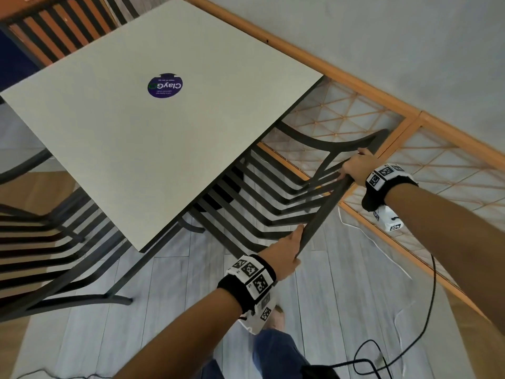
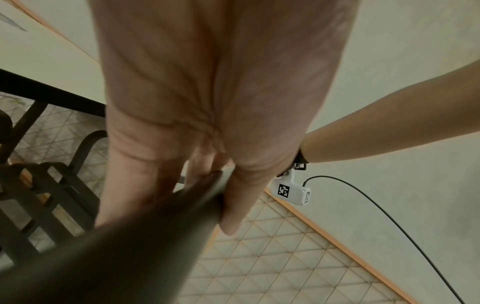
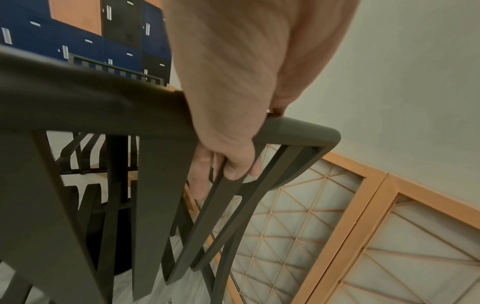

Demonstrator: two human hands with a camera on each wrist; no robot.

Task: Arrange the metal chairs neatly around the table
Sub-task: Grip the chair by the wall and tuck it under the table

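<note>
A dark grey metal chair (image 1: 262,192) with a slatted seat stands at the right side of the square pale table (image 1: 114,138), its seat partly under the tabletop. Both hands hold its top rail (image 1: 336,195). My left hand (image 1: 284,253) grips the near end of the rail (image 2: 161,207), fingers on one side and thumb on the other. My right hand (image 1: 355,166) grips the far part of the rail (image 3: 298,131), fingers curled under it. A second metal chair (image 1: 49,242) stands at the table's near left side.
A wood-framed lattice screen (image 1: 410,160) runs along the wall just behind the held chair. Black and white cables (image 1: 426,310) trail on the grey plank floor at the right. A third slatted chair (image 1: 54,26) stands beyond the table's far side. A purple round sticker (image 1: 165,85) marks the tabletop.
</note>
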